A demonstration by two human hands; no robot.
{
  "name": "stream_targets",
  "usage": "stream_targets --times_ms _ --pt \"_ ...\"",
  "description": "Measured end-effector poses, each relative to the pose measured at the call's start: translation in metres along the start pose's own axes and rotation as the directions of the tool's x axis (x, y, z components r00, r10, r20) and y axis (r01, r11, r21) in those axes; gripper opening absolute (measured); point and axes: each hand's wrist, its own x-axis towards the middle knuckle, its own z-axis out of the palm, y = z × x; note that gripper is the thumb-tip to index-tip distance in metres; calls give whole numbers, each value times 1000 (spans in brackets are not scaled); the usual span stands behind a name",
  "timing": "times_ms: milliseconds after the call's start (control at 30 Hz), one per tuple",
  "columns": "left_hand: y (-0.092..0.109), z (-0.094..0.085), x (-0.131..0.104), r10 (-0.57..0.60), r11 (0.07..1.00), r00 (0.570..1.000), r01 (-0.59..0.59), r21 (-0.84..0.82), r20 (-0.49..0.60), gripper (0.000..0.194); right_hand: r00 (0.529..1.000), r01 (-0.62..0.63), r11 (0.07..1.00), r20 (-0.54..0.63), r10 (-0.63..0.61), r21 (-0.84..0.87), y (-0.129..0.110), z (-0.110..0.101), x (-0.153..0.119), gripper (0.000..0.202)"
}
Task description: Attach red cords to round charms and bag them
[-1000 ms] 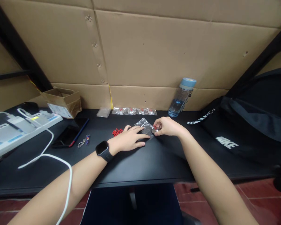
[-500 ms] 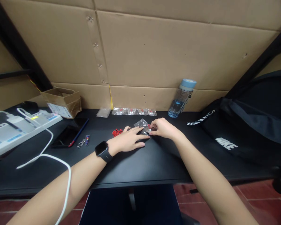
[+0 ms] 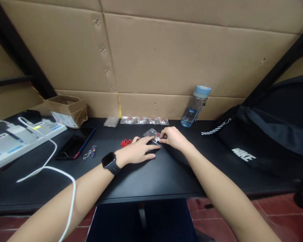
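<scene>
My left hand lies palm down with its fingers spread, the fingertips resting on a small clear plastic bag. Beside it, my right hand pinches the edge of a round silver disc with a red piece on it. The disc is at the bag's right side, mostly inside the clear film. A pile of red pieces sits just behind my left wrist. Further back, several bagged silver discs with red pieces lie in a row, next to a stack of flat clear bags.
A water bottle stands at the back right, near a black backpack. On the left are a phone, a keychain, a cardboard box and a power strip. A white cable hangs across my left forearm.
My right hand has moved slightly left, and the disc has gone further into the plastic bag. My left hand stays on the bag.
</scene>
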Motion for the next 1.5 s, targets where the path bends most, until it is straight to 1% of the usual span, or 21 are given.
stream_targets --times_ms 133,267,400,533,600,700,800,933,1033,1233,1333,1400,1500 --pt "1 0 0 6 1000 1000 -6 -2 -21 44 996 -73 993 -59 68 -95 -5 4 2 17" --pt "0 0 0 6 1000 1000 -6 -3 -31 43 994 -73 988 -94 61 -134 -7 10 5 19" --pt "-2 -1 0 -7 1000 1000 7 23 -5 44 995 -36 990 -93 24 -133 -4 9 7 21" --pt "-2 -1 0 -3 1000 1000 4 26 -24 43 998 56 996 -21 -58 -74 6 3 5 9" --pt "-2 -1 -1 4 1000 1000 -4 17 -23 42 997 77 995 -22 -79 -57 10 2 3 5" --pt "-1 -2 0 0 1000 1000 0 15 0 43 996 58 996 -64 -63 -73 11 5 4 10" --pt "1 -3 0 -23 999 999 22 32 35 43 992 25 993 -123 -39 -112 7 12 7 18" --pt "5 -7 1 -42 999 997 40 33 62 41 977 -8 990 -210 -21 -138 1 19 11 16" --pt "7 -8 1 -39 999 996 38 20 84 42 972 -31 991 -236 -2 -134 0 20 12 17" --pt "5 -7 -1 -14 1000 997 12 25 75 43 982 39 996 -181 -54 -86 3 22 11 24" --pt "3 -8 -1 20 999 998 -21 27 52 38 975 9 999 -222 -19 -44 3 25 13 19" --pt "2 -12 -1 36 999 999 -36 31 23 32 976 28 998 -215 -16 53 6 23 13 16" --pt "1 -20 -1 43 999 999 -42 23 -32 22 986 145 952 -122 -116 269 14 15 12 19"
